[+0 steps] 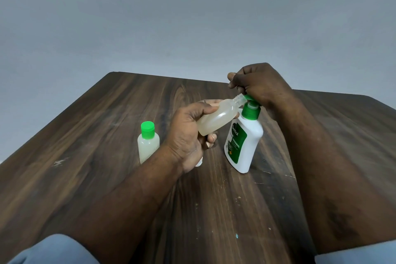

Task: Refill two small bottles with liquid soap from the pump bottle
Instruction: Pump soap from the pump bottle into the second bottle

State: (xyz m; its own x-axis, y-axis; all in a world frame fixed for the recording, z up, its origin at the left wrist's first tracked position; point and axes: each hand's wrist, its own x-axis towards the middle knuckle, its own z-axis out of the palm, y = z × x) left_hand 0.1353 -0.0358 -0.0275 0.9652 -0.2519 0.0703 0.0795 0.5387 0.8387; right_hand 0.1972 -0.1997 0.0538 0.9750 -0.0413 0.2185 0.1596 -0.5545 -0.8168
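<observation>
A dark brown table (107,135) with a long wood grain fills the lower half of the view, from about 3 o'clock round to 9 o'clock. Its rounded far corner (113,73) lies at about 10 o'clock from the centre. Above it, around 12 o'clock, there is a plain grey wall (192,17). On the table top, a pale scuff mark (59,162) shows near the left edge at 8 o'clock. Thin light scratches (278,174) lie at 4 o'clock, and a tiny turquoise speck (236,236) sits at about 5 o'clock.
</observation>
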